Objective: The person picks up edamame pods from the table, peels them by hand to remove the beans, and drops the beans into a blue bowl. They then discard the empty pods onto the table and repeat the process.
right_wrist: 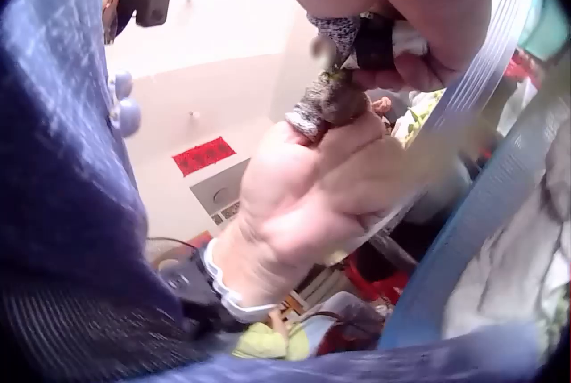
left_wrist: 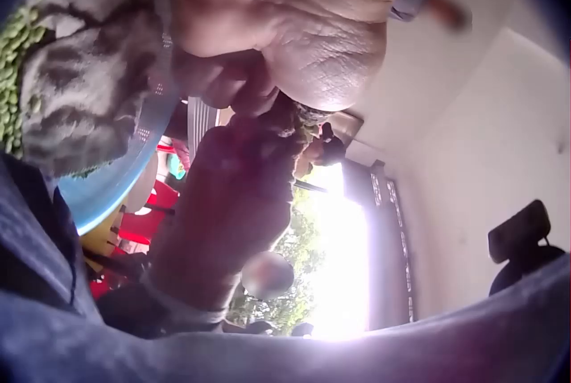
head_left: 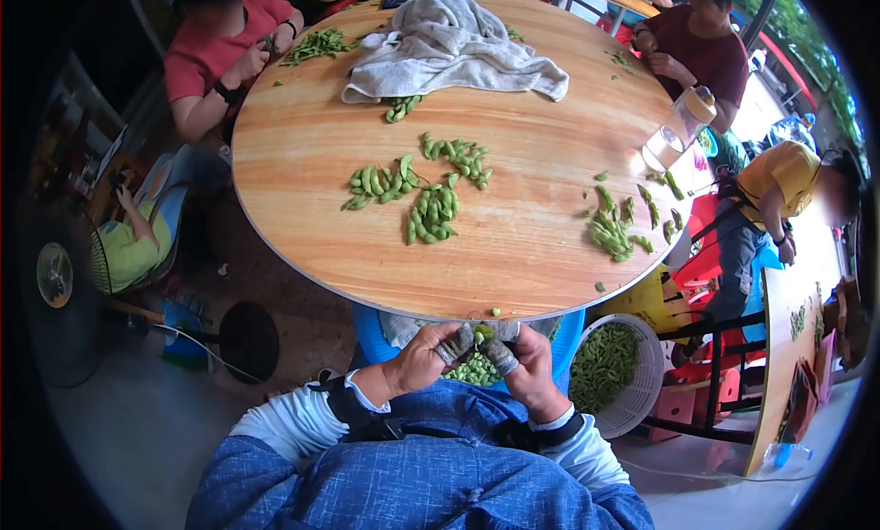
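Note:
Just past the near table edge, my left hand [head_left: 417, 363] and right hand [head_left: 532, 370] meet fingertip to fingertip. Between them they pinch a green edamame pod [head_left: 483, 332], with a pale bean showing at its lower end. Grey fabric covers [head_left: 453, 347] wrap some thumbs and fingers. Below the hands stands a blue tub [head_left: 368, 333] holding shelled green beans [head_left: 475, 371] and a grey cloth. In the left wrist view the pod is hidden behind the hands; the right wrist view shows the covered fingertips [right_wrist: 335, 102] pressed close together.
Piles of edamame pods [head_left: 433, 211] lie on the round wooden table [head_left: 321, 255], with more pods [head_left: 610, 232] at right. A grey towel [head_left: 449, 49] covers a heap. A white basket [head_left: 653, 383] of pods stands at right, a fan [head_left: 60, 278] at left. Several people sit around.

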Demonstrator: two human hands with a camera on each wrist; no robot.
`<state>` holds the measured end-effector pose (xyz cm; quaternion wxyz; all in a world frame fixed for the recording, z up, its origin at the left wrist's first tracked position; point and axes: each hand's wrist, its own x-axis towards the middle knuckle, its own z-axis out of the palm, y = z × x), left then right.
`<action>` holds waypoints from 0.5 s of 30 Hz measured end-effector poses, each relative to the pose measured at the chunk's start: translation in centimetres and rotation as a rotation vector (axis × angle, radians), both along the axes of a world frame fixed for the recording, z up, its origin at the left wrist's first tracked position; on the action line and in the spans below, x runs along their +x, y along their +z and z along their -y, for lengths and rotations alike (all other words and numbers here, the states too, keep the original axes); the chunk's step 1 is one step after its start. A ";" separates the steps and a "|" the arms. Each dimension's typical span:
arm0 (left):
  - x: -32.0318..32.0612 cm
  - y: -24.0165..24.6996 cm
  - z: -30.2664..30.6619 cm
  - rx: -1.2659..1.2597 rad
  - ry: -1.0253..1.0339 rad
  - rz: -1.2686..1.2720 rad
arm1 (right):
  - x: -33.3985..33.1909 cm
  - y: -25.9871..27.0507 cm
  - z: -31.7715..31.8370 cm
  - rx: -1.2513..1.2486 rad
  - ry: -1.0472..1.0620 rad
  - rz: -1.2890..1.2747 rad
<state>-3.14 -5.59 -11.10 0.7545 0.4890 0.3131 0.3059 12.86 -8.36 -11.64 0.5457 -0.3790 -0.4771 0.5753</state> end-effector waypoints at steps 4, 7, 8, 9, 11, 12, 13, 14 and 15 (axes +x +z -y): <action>0.5 -0.1 -0.1 -0.361 0.007 0.183 | 1.2 0.9 -0.9 0.557 -0.056 0.573; 0.4 -0.1 -0.6 -0.430 -0.060 0.176 | 1.5 1.3 -1.2 0.765 -0.030 0.815; 0.4 -0.4 -0.7 -0.385 -0.059 0.132 | 1.6 1.1 -1.1 0.727 -0.023 0.849; 0.4 -0.7 -0.8 -0.340 -0.058 0.088 | 1.6 0.9 -0.9 0.564 0.000 0.758; 0.1 -1.2 -0.8 -0.300 -0.071 0.059 | 1.4 0.6 -0.6 0.241 0.044 0.569; 0.0 -1.5 -0.8 -0.279 -0.077 0.044 | 1.3 0.5 -0.4 0.139 0.046 0.481; -0.1 -1.6 -0.9 -0.228 -0.105 -0.002 | 1.1 0.4 -0.3 0.038 0.050 0.391; -0.1 -1.6 -1.0 -0.177 -0.133 -0.049 | 0.9 0.3 -0.3 -0.063 0.053 0.302; -0.1 -1.7 -1.2 -0.125 -0.161 -0.095 | 0.9 0.2 -0.3 -0.070 0.066 0.288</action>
